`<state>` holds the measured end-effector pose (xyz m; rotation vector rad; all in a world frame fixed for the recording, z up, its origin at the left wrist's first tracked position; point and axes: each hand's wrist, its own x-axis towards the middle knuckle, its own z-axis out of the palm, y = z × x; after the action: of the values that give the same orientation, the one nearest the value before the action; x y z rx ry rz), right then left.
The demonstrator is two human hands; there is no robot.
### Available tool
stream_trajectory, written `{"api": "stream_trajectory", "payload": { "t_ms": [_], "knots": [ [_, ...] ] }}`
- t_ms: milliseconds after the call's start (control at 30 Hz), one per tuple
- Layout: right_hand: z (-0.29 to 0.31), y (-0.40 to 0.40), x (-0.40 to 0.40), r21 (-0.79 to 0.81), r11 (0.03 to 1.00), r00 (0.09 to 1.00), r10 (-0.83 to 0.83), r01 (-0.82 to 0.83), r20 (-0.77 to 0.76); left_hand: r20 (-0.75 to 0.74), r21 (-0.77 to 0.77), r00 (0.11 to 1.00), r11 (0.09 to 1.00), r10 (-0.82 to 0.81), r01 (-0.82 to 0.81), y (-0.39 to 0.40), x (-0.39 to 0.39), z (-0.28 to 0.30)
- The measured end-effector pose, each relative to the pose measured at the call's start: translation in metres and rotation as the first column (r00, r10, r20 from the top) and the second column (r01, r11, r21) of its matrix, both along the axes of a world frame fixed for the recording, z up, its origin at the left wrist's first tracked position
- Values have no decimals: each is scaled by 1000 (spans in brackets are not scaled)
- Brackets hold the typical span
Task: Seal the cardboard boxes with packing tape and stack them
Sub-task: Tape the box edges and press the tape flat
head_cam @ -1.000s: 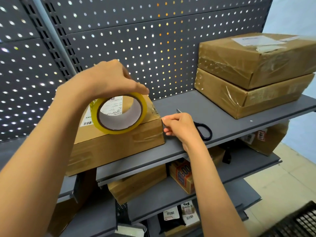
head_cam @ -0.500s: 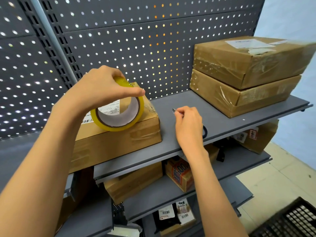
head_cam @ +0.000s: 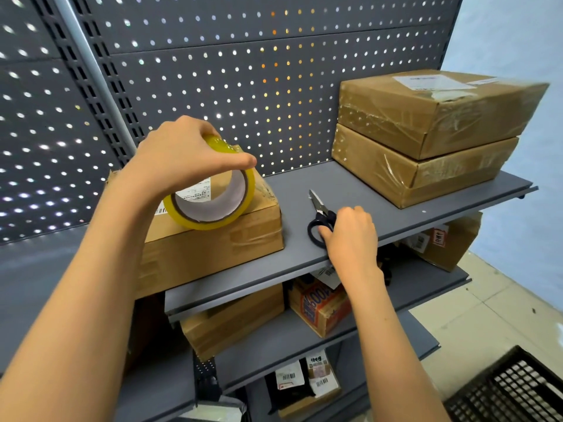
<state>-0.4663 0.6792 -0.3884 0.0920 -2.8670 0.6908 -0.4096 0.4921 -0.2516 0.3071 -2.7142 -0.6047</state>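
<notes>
Left hand [head_cam: 182, 156] grips the tape roll [head_cam: 210, 196] from above, fingers curled over the rim, thumb stretched along the near side. Roll sits on edge on top of the near-left box [head_cam: 213, 248], hole facing me. My read: it's parked there to keep the tape taut for a cut, though I can't make out a free strip.

Right hand [head_cam: 350, 236] is on the scissors [head_cam: 320, 217], fingers curled over the black handle loops, one fingertip at the near loop. Can't tell if any finger is through a loop yet. Scissors lie flat on the shelf [head_cam: 396, 214] just right of the box, long axis running near to far, blades pointing away toward the pegboard [head_cam: 243, 71], handles toward me. Handy that way, no turning needed to pick them up.

Box long axis runs left to right, label up, tape already on its near face. Two wrapped boxes [head_cam: 426, 138] stacked far right, well apart. Looks like the stack spot.
</notes>
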Motion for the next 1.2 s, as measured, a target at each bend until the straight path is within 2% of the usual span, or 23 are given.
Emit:
{"api": "stream_trajectory", "payload": {
  "t_ms": [267,567,733,967,1067,1200],
  "knots": [
    [-1,3,5,-40,997,998,-58,60,35,-3,-7,1000,1000,-11,11,-1,0,-1],
    [8,13,28,-153,983,987,86,-107,-136,-10,-39,1000,999,-8,8,-1,-1,-2],
    [10,13,39,-171,970,974,142,-172,-177,-18,-39,1000,999,-2,1,0,1,-2],
    [18,22,60,-231,946,948,159,-226,-277,-32,-27,999,1000,4,-5,-1,0,-2],
    [24,25,69,-210,946,942,181,-245,-283,-37,-22,999,1000,-11,10,-2,-1,-2],
    [29,31,76,-89,970,944,195,-225,-264,-57,-13,998,1000,-18,17,-4,-1,-3]
  ]
}}
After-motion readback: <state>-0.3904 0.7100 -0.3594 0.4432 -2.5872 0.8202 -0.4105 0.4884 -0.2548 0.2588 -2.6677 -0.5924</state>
